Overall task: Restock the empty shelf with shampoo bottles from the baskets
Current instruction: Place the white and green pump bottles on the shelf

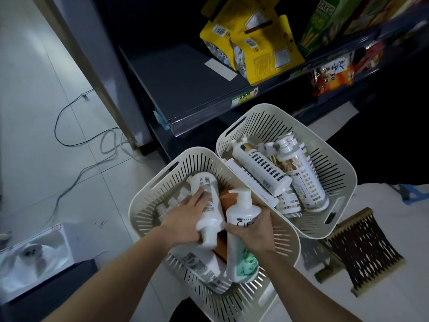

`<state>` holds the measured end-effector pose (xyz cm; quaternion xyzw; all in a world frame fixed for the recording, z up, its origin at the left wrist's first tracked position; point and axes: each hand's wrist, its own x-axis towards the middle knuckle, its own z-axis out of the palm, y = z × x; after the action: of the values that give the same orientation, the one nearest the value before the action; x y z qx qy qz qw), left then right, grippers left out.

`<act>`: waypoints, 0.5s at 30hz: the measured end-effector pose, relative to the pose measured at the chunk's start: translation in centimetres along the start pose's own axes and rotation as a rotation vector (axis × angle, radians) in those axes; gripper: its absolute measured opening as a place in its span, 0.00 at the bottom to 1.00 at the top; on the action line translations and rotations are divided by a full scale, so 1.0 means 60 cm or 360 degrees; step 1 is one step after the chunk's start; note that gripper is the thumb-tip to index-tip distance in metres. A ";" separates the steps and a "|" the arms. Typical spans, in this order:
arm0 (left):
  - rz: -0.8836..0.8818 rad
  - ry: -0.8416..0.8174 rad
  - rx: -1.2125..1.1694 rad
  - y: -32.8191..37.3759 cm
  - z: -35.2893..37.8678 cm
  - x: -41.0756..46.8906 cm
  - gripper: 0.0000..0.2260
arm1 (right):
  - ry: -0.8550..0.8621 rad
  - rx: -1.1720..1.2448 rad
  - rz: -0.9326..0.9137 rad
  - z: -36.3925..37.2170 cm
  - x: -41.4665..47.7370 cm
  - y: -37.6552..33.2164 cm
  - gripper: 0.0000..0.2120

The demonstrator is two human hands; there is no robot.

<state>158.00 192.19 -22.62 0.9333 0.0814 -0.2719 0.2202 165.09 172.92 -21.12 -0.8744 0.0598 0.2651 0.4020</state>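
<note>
Both hands closed on shampoo bottles in near basket [148,201]: left hand [185,219] on white bottle [207,205], right hand [253,231] on pump bottle [241,231]; risk of slipping on the lift to the far empty shelf [185,89].

bare dark shelf [185,89] left half open, yellow packets [253,43] crowding right

White shampoo bottles [261,169] heaped on their sides in two cream slotted baskets [334,163] below the bare dark shelf [183,89].
</note>
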 end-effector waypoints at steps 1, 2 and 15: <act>0.0026 0.0078 -0.0060 -0.003 0.009 0.004 0.47 | 0.0008 0.0030 0.0011 -0.001 0.000 -0.002 0.49; 0.0057 0.0130 -0.0069 -0.004 0.012 0.006 0.44 | 0.0005 0.0047 0.0013 0.000 0.000 -0.001 0.51; 0.0550 0.0066 0.0946 -0.002 -0.033 0.071 0.37 | -0.0015 0.0014 -0.0085 -0.018 -0.005 0.013 0.49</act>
<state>162.46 193.36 -23.49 0.9619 -0.1564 -0.2233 -0.0202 165.02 171.59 -20.91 -0.8726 0.0357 0.2582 0.4131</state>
